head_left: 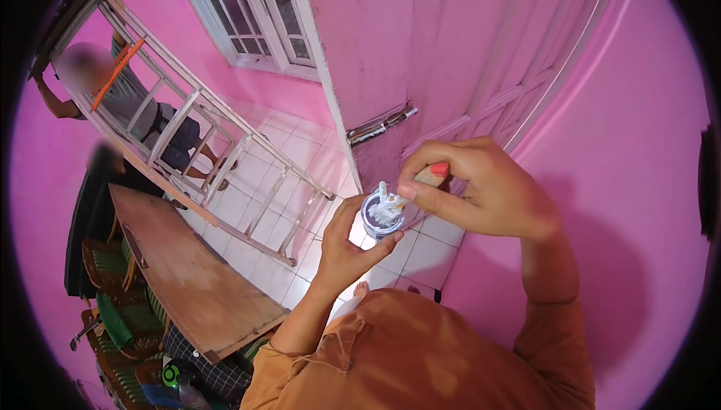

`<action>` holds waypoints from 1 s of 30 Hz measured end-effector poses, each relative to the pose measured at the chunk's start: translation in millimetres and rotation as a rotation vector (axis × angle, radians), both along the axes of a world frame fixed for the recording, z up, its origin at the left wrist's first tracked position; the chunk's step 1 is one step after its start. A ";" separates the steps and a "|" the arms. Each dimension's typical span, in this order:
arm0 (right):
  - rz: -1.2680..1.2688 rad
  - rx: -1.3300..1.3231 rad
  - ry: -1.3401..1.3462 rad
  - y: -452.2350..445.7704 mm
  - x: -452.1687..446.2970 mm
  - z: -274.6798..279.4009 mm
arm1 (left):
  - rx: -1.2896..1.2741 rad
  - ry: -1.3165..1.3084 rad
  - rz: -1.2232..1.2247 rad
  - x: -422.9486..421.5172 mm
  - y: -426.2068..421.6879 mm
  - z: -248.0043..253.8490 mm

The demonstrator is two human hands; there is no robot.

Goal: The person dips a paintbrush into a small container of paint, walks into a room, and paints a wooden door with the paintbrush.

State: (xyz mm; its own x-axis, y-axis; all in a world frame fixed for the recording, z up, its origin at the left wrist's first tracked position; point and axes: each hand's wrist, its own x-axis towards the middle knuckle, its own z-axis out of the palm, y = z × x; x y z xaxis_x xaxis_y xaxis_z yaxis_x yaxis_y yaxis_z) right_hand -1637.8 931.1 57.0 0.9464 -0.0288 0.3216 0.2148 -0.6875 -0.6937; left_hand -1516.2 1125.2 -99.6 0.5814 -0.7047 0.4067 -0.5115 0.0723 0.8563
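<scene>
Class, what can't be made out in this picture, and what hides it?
In the head view:
Wooden-handled tool: part of the handle, covered by the right hand.
Can: part of its side, covered by the left hand.
Grey-shirted person: head, blurred.
Window: top, cut off by the upper edge.

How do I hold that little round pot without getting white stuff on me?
Probably around the outer wall of the pot, from the side, as the left hand does. Its top is open, with white stuff inside and the brush leaning out, so keep your fingers below the rim.
</scene>
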 end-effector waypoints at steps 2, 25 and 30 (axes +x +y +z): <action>0.011 0.016 0.061 1.4 5.8 -3.5 | 0.006 0.007 0.003 0.1 -0.6 0.4; -0.588 1.102 -0.047 4.7 -13.3 -86.8 | -0.053 -0.092 -0.146 33.3 0.3 4.2; -0.587 1.361 -0.066 -2.2 -14.9 -104.3 | -0.063 -0.102 -0.136 31.5 -5.7 10.4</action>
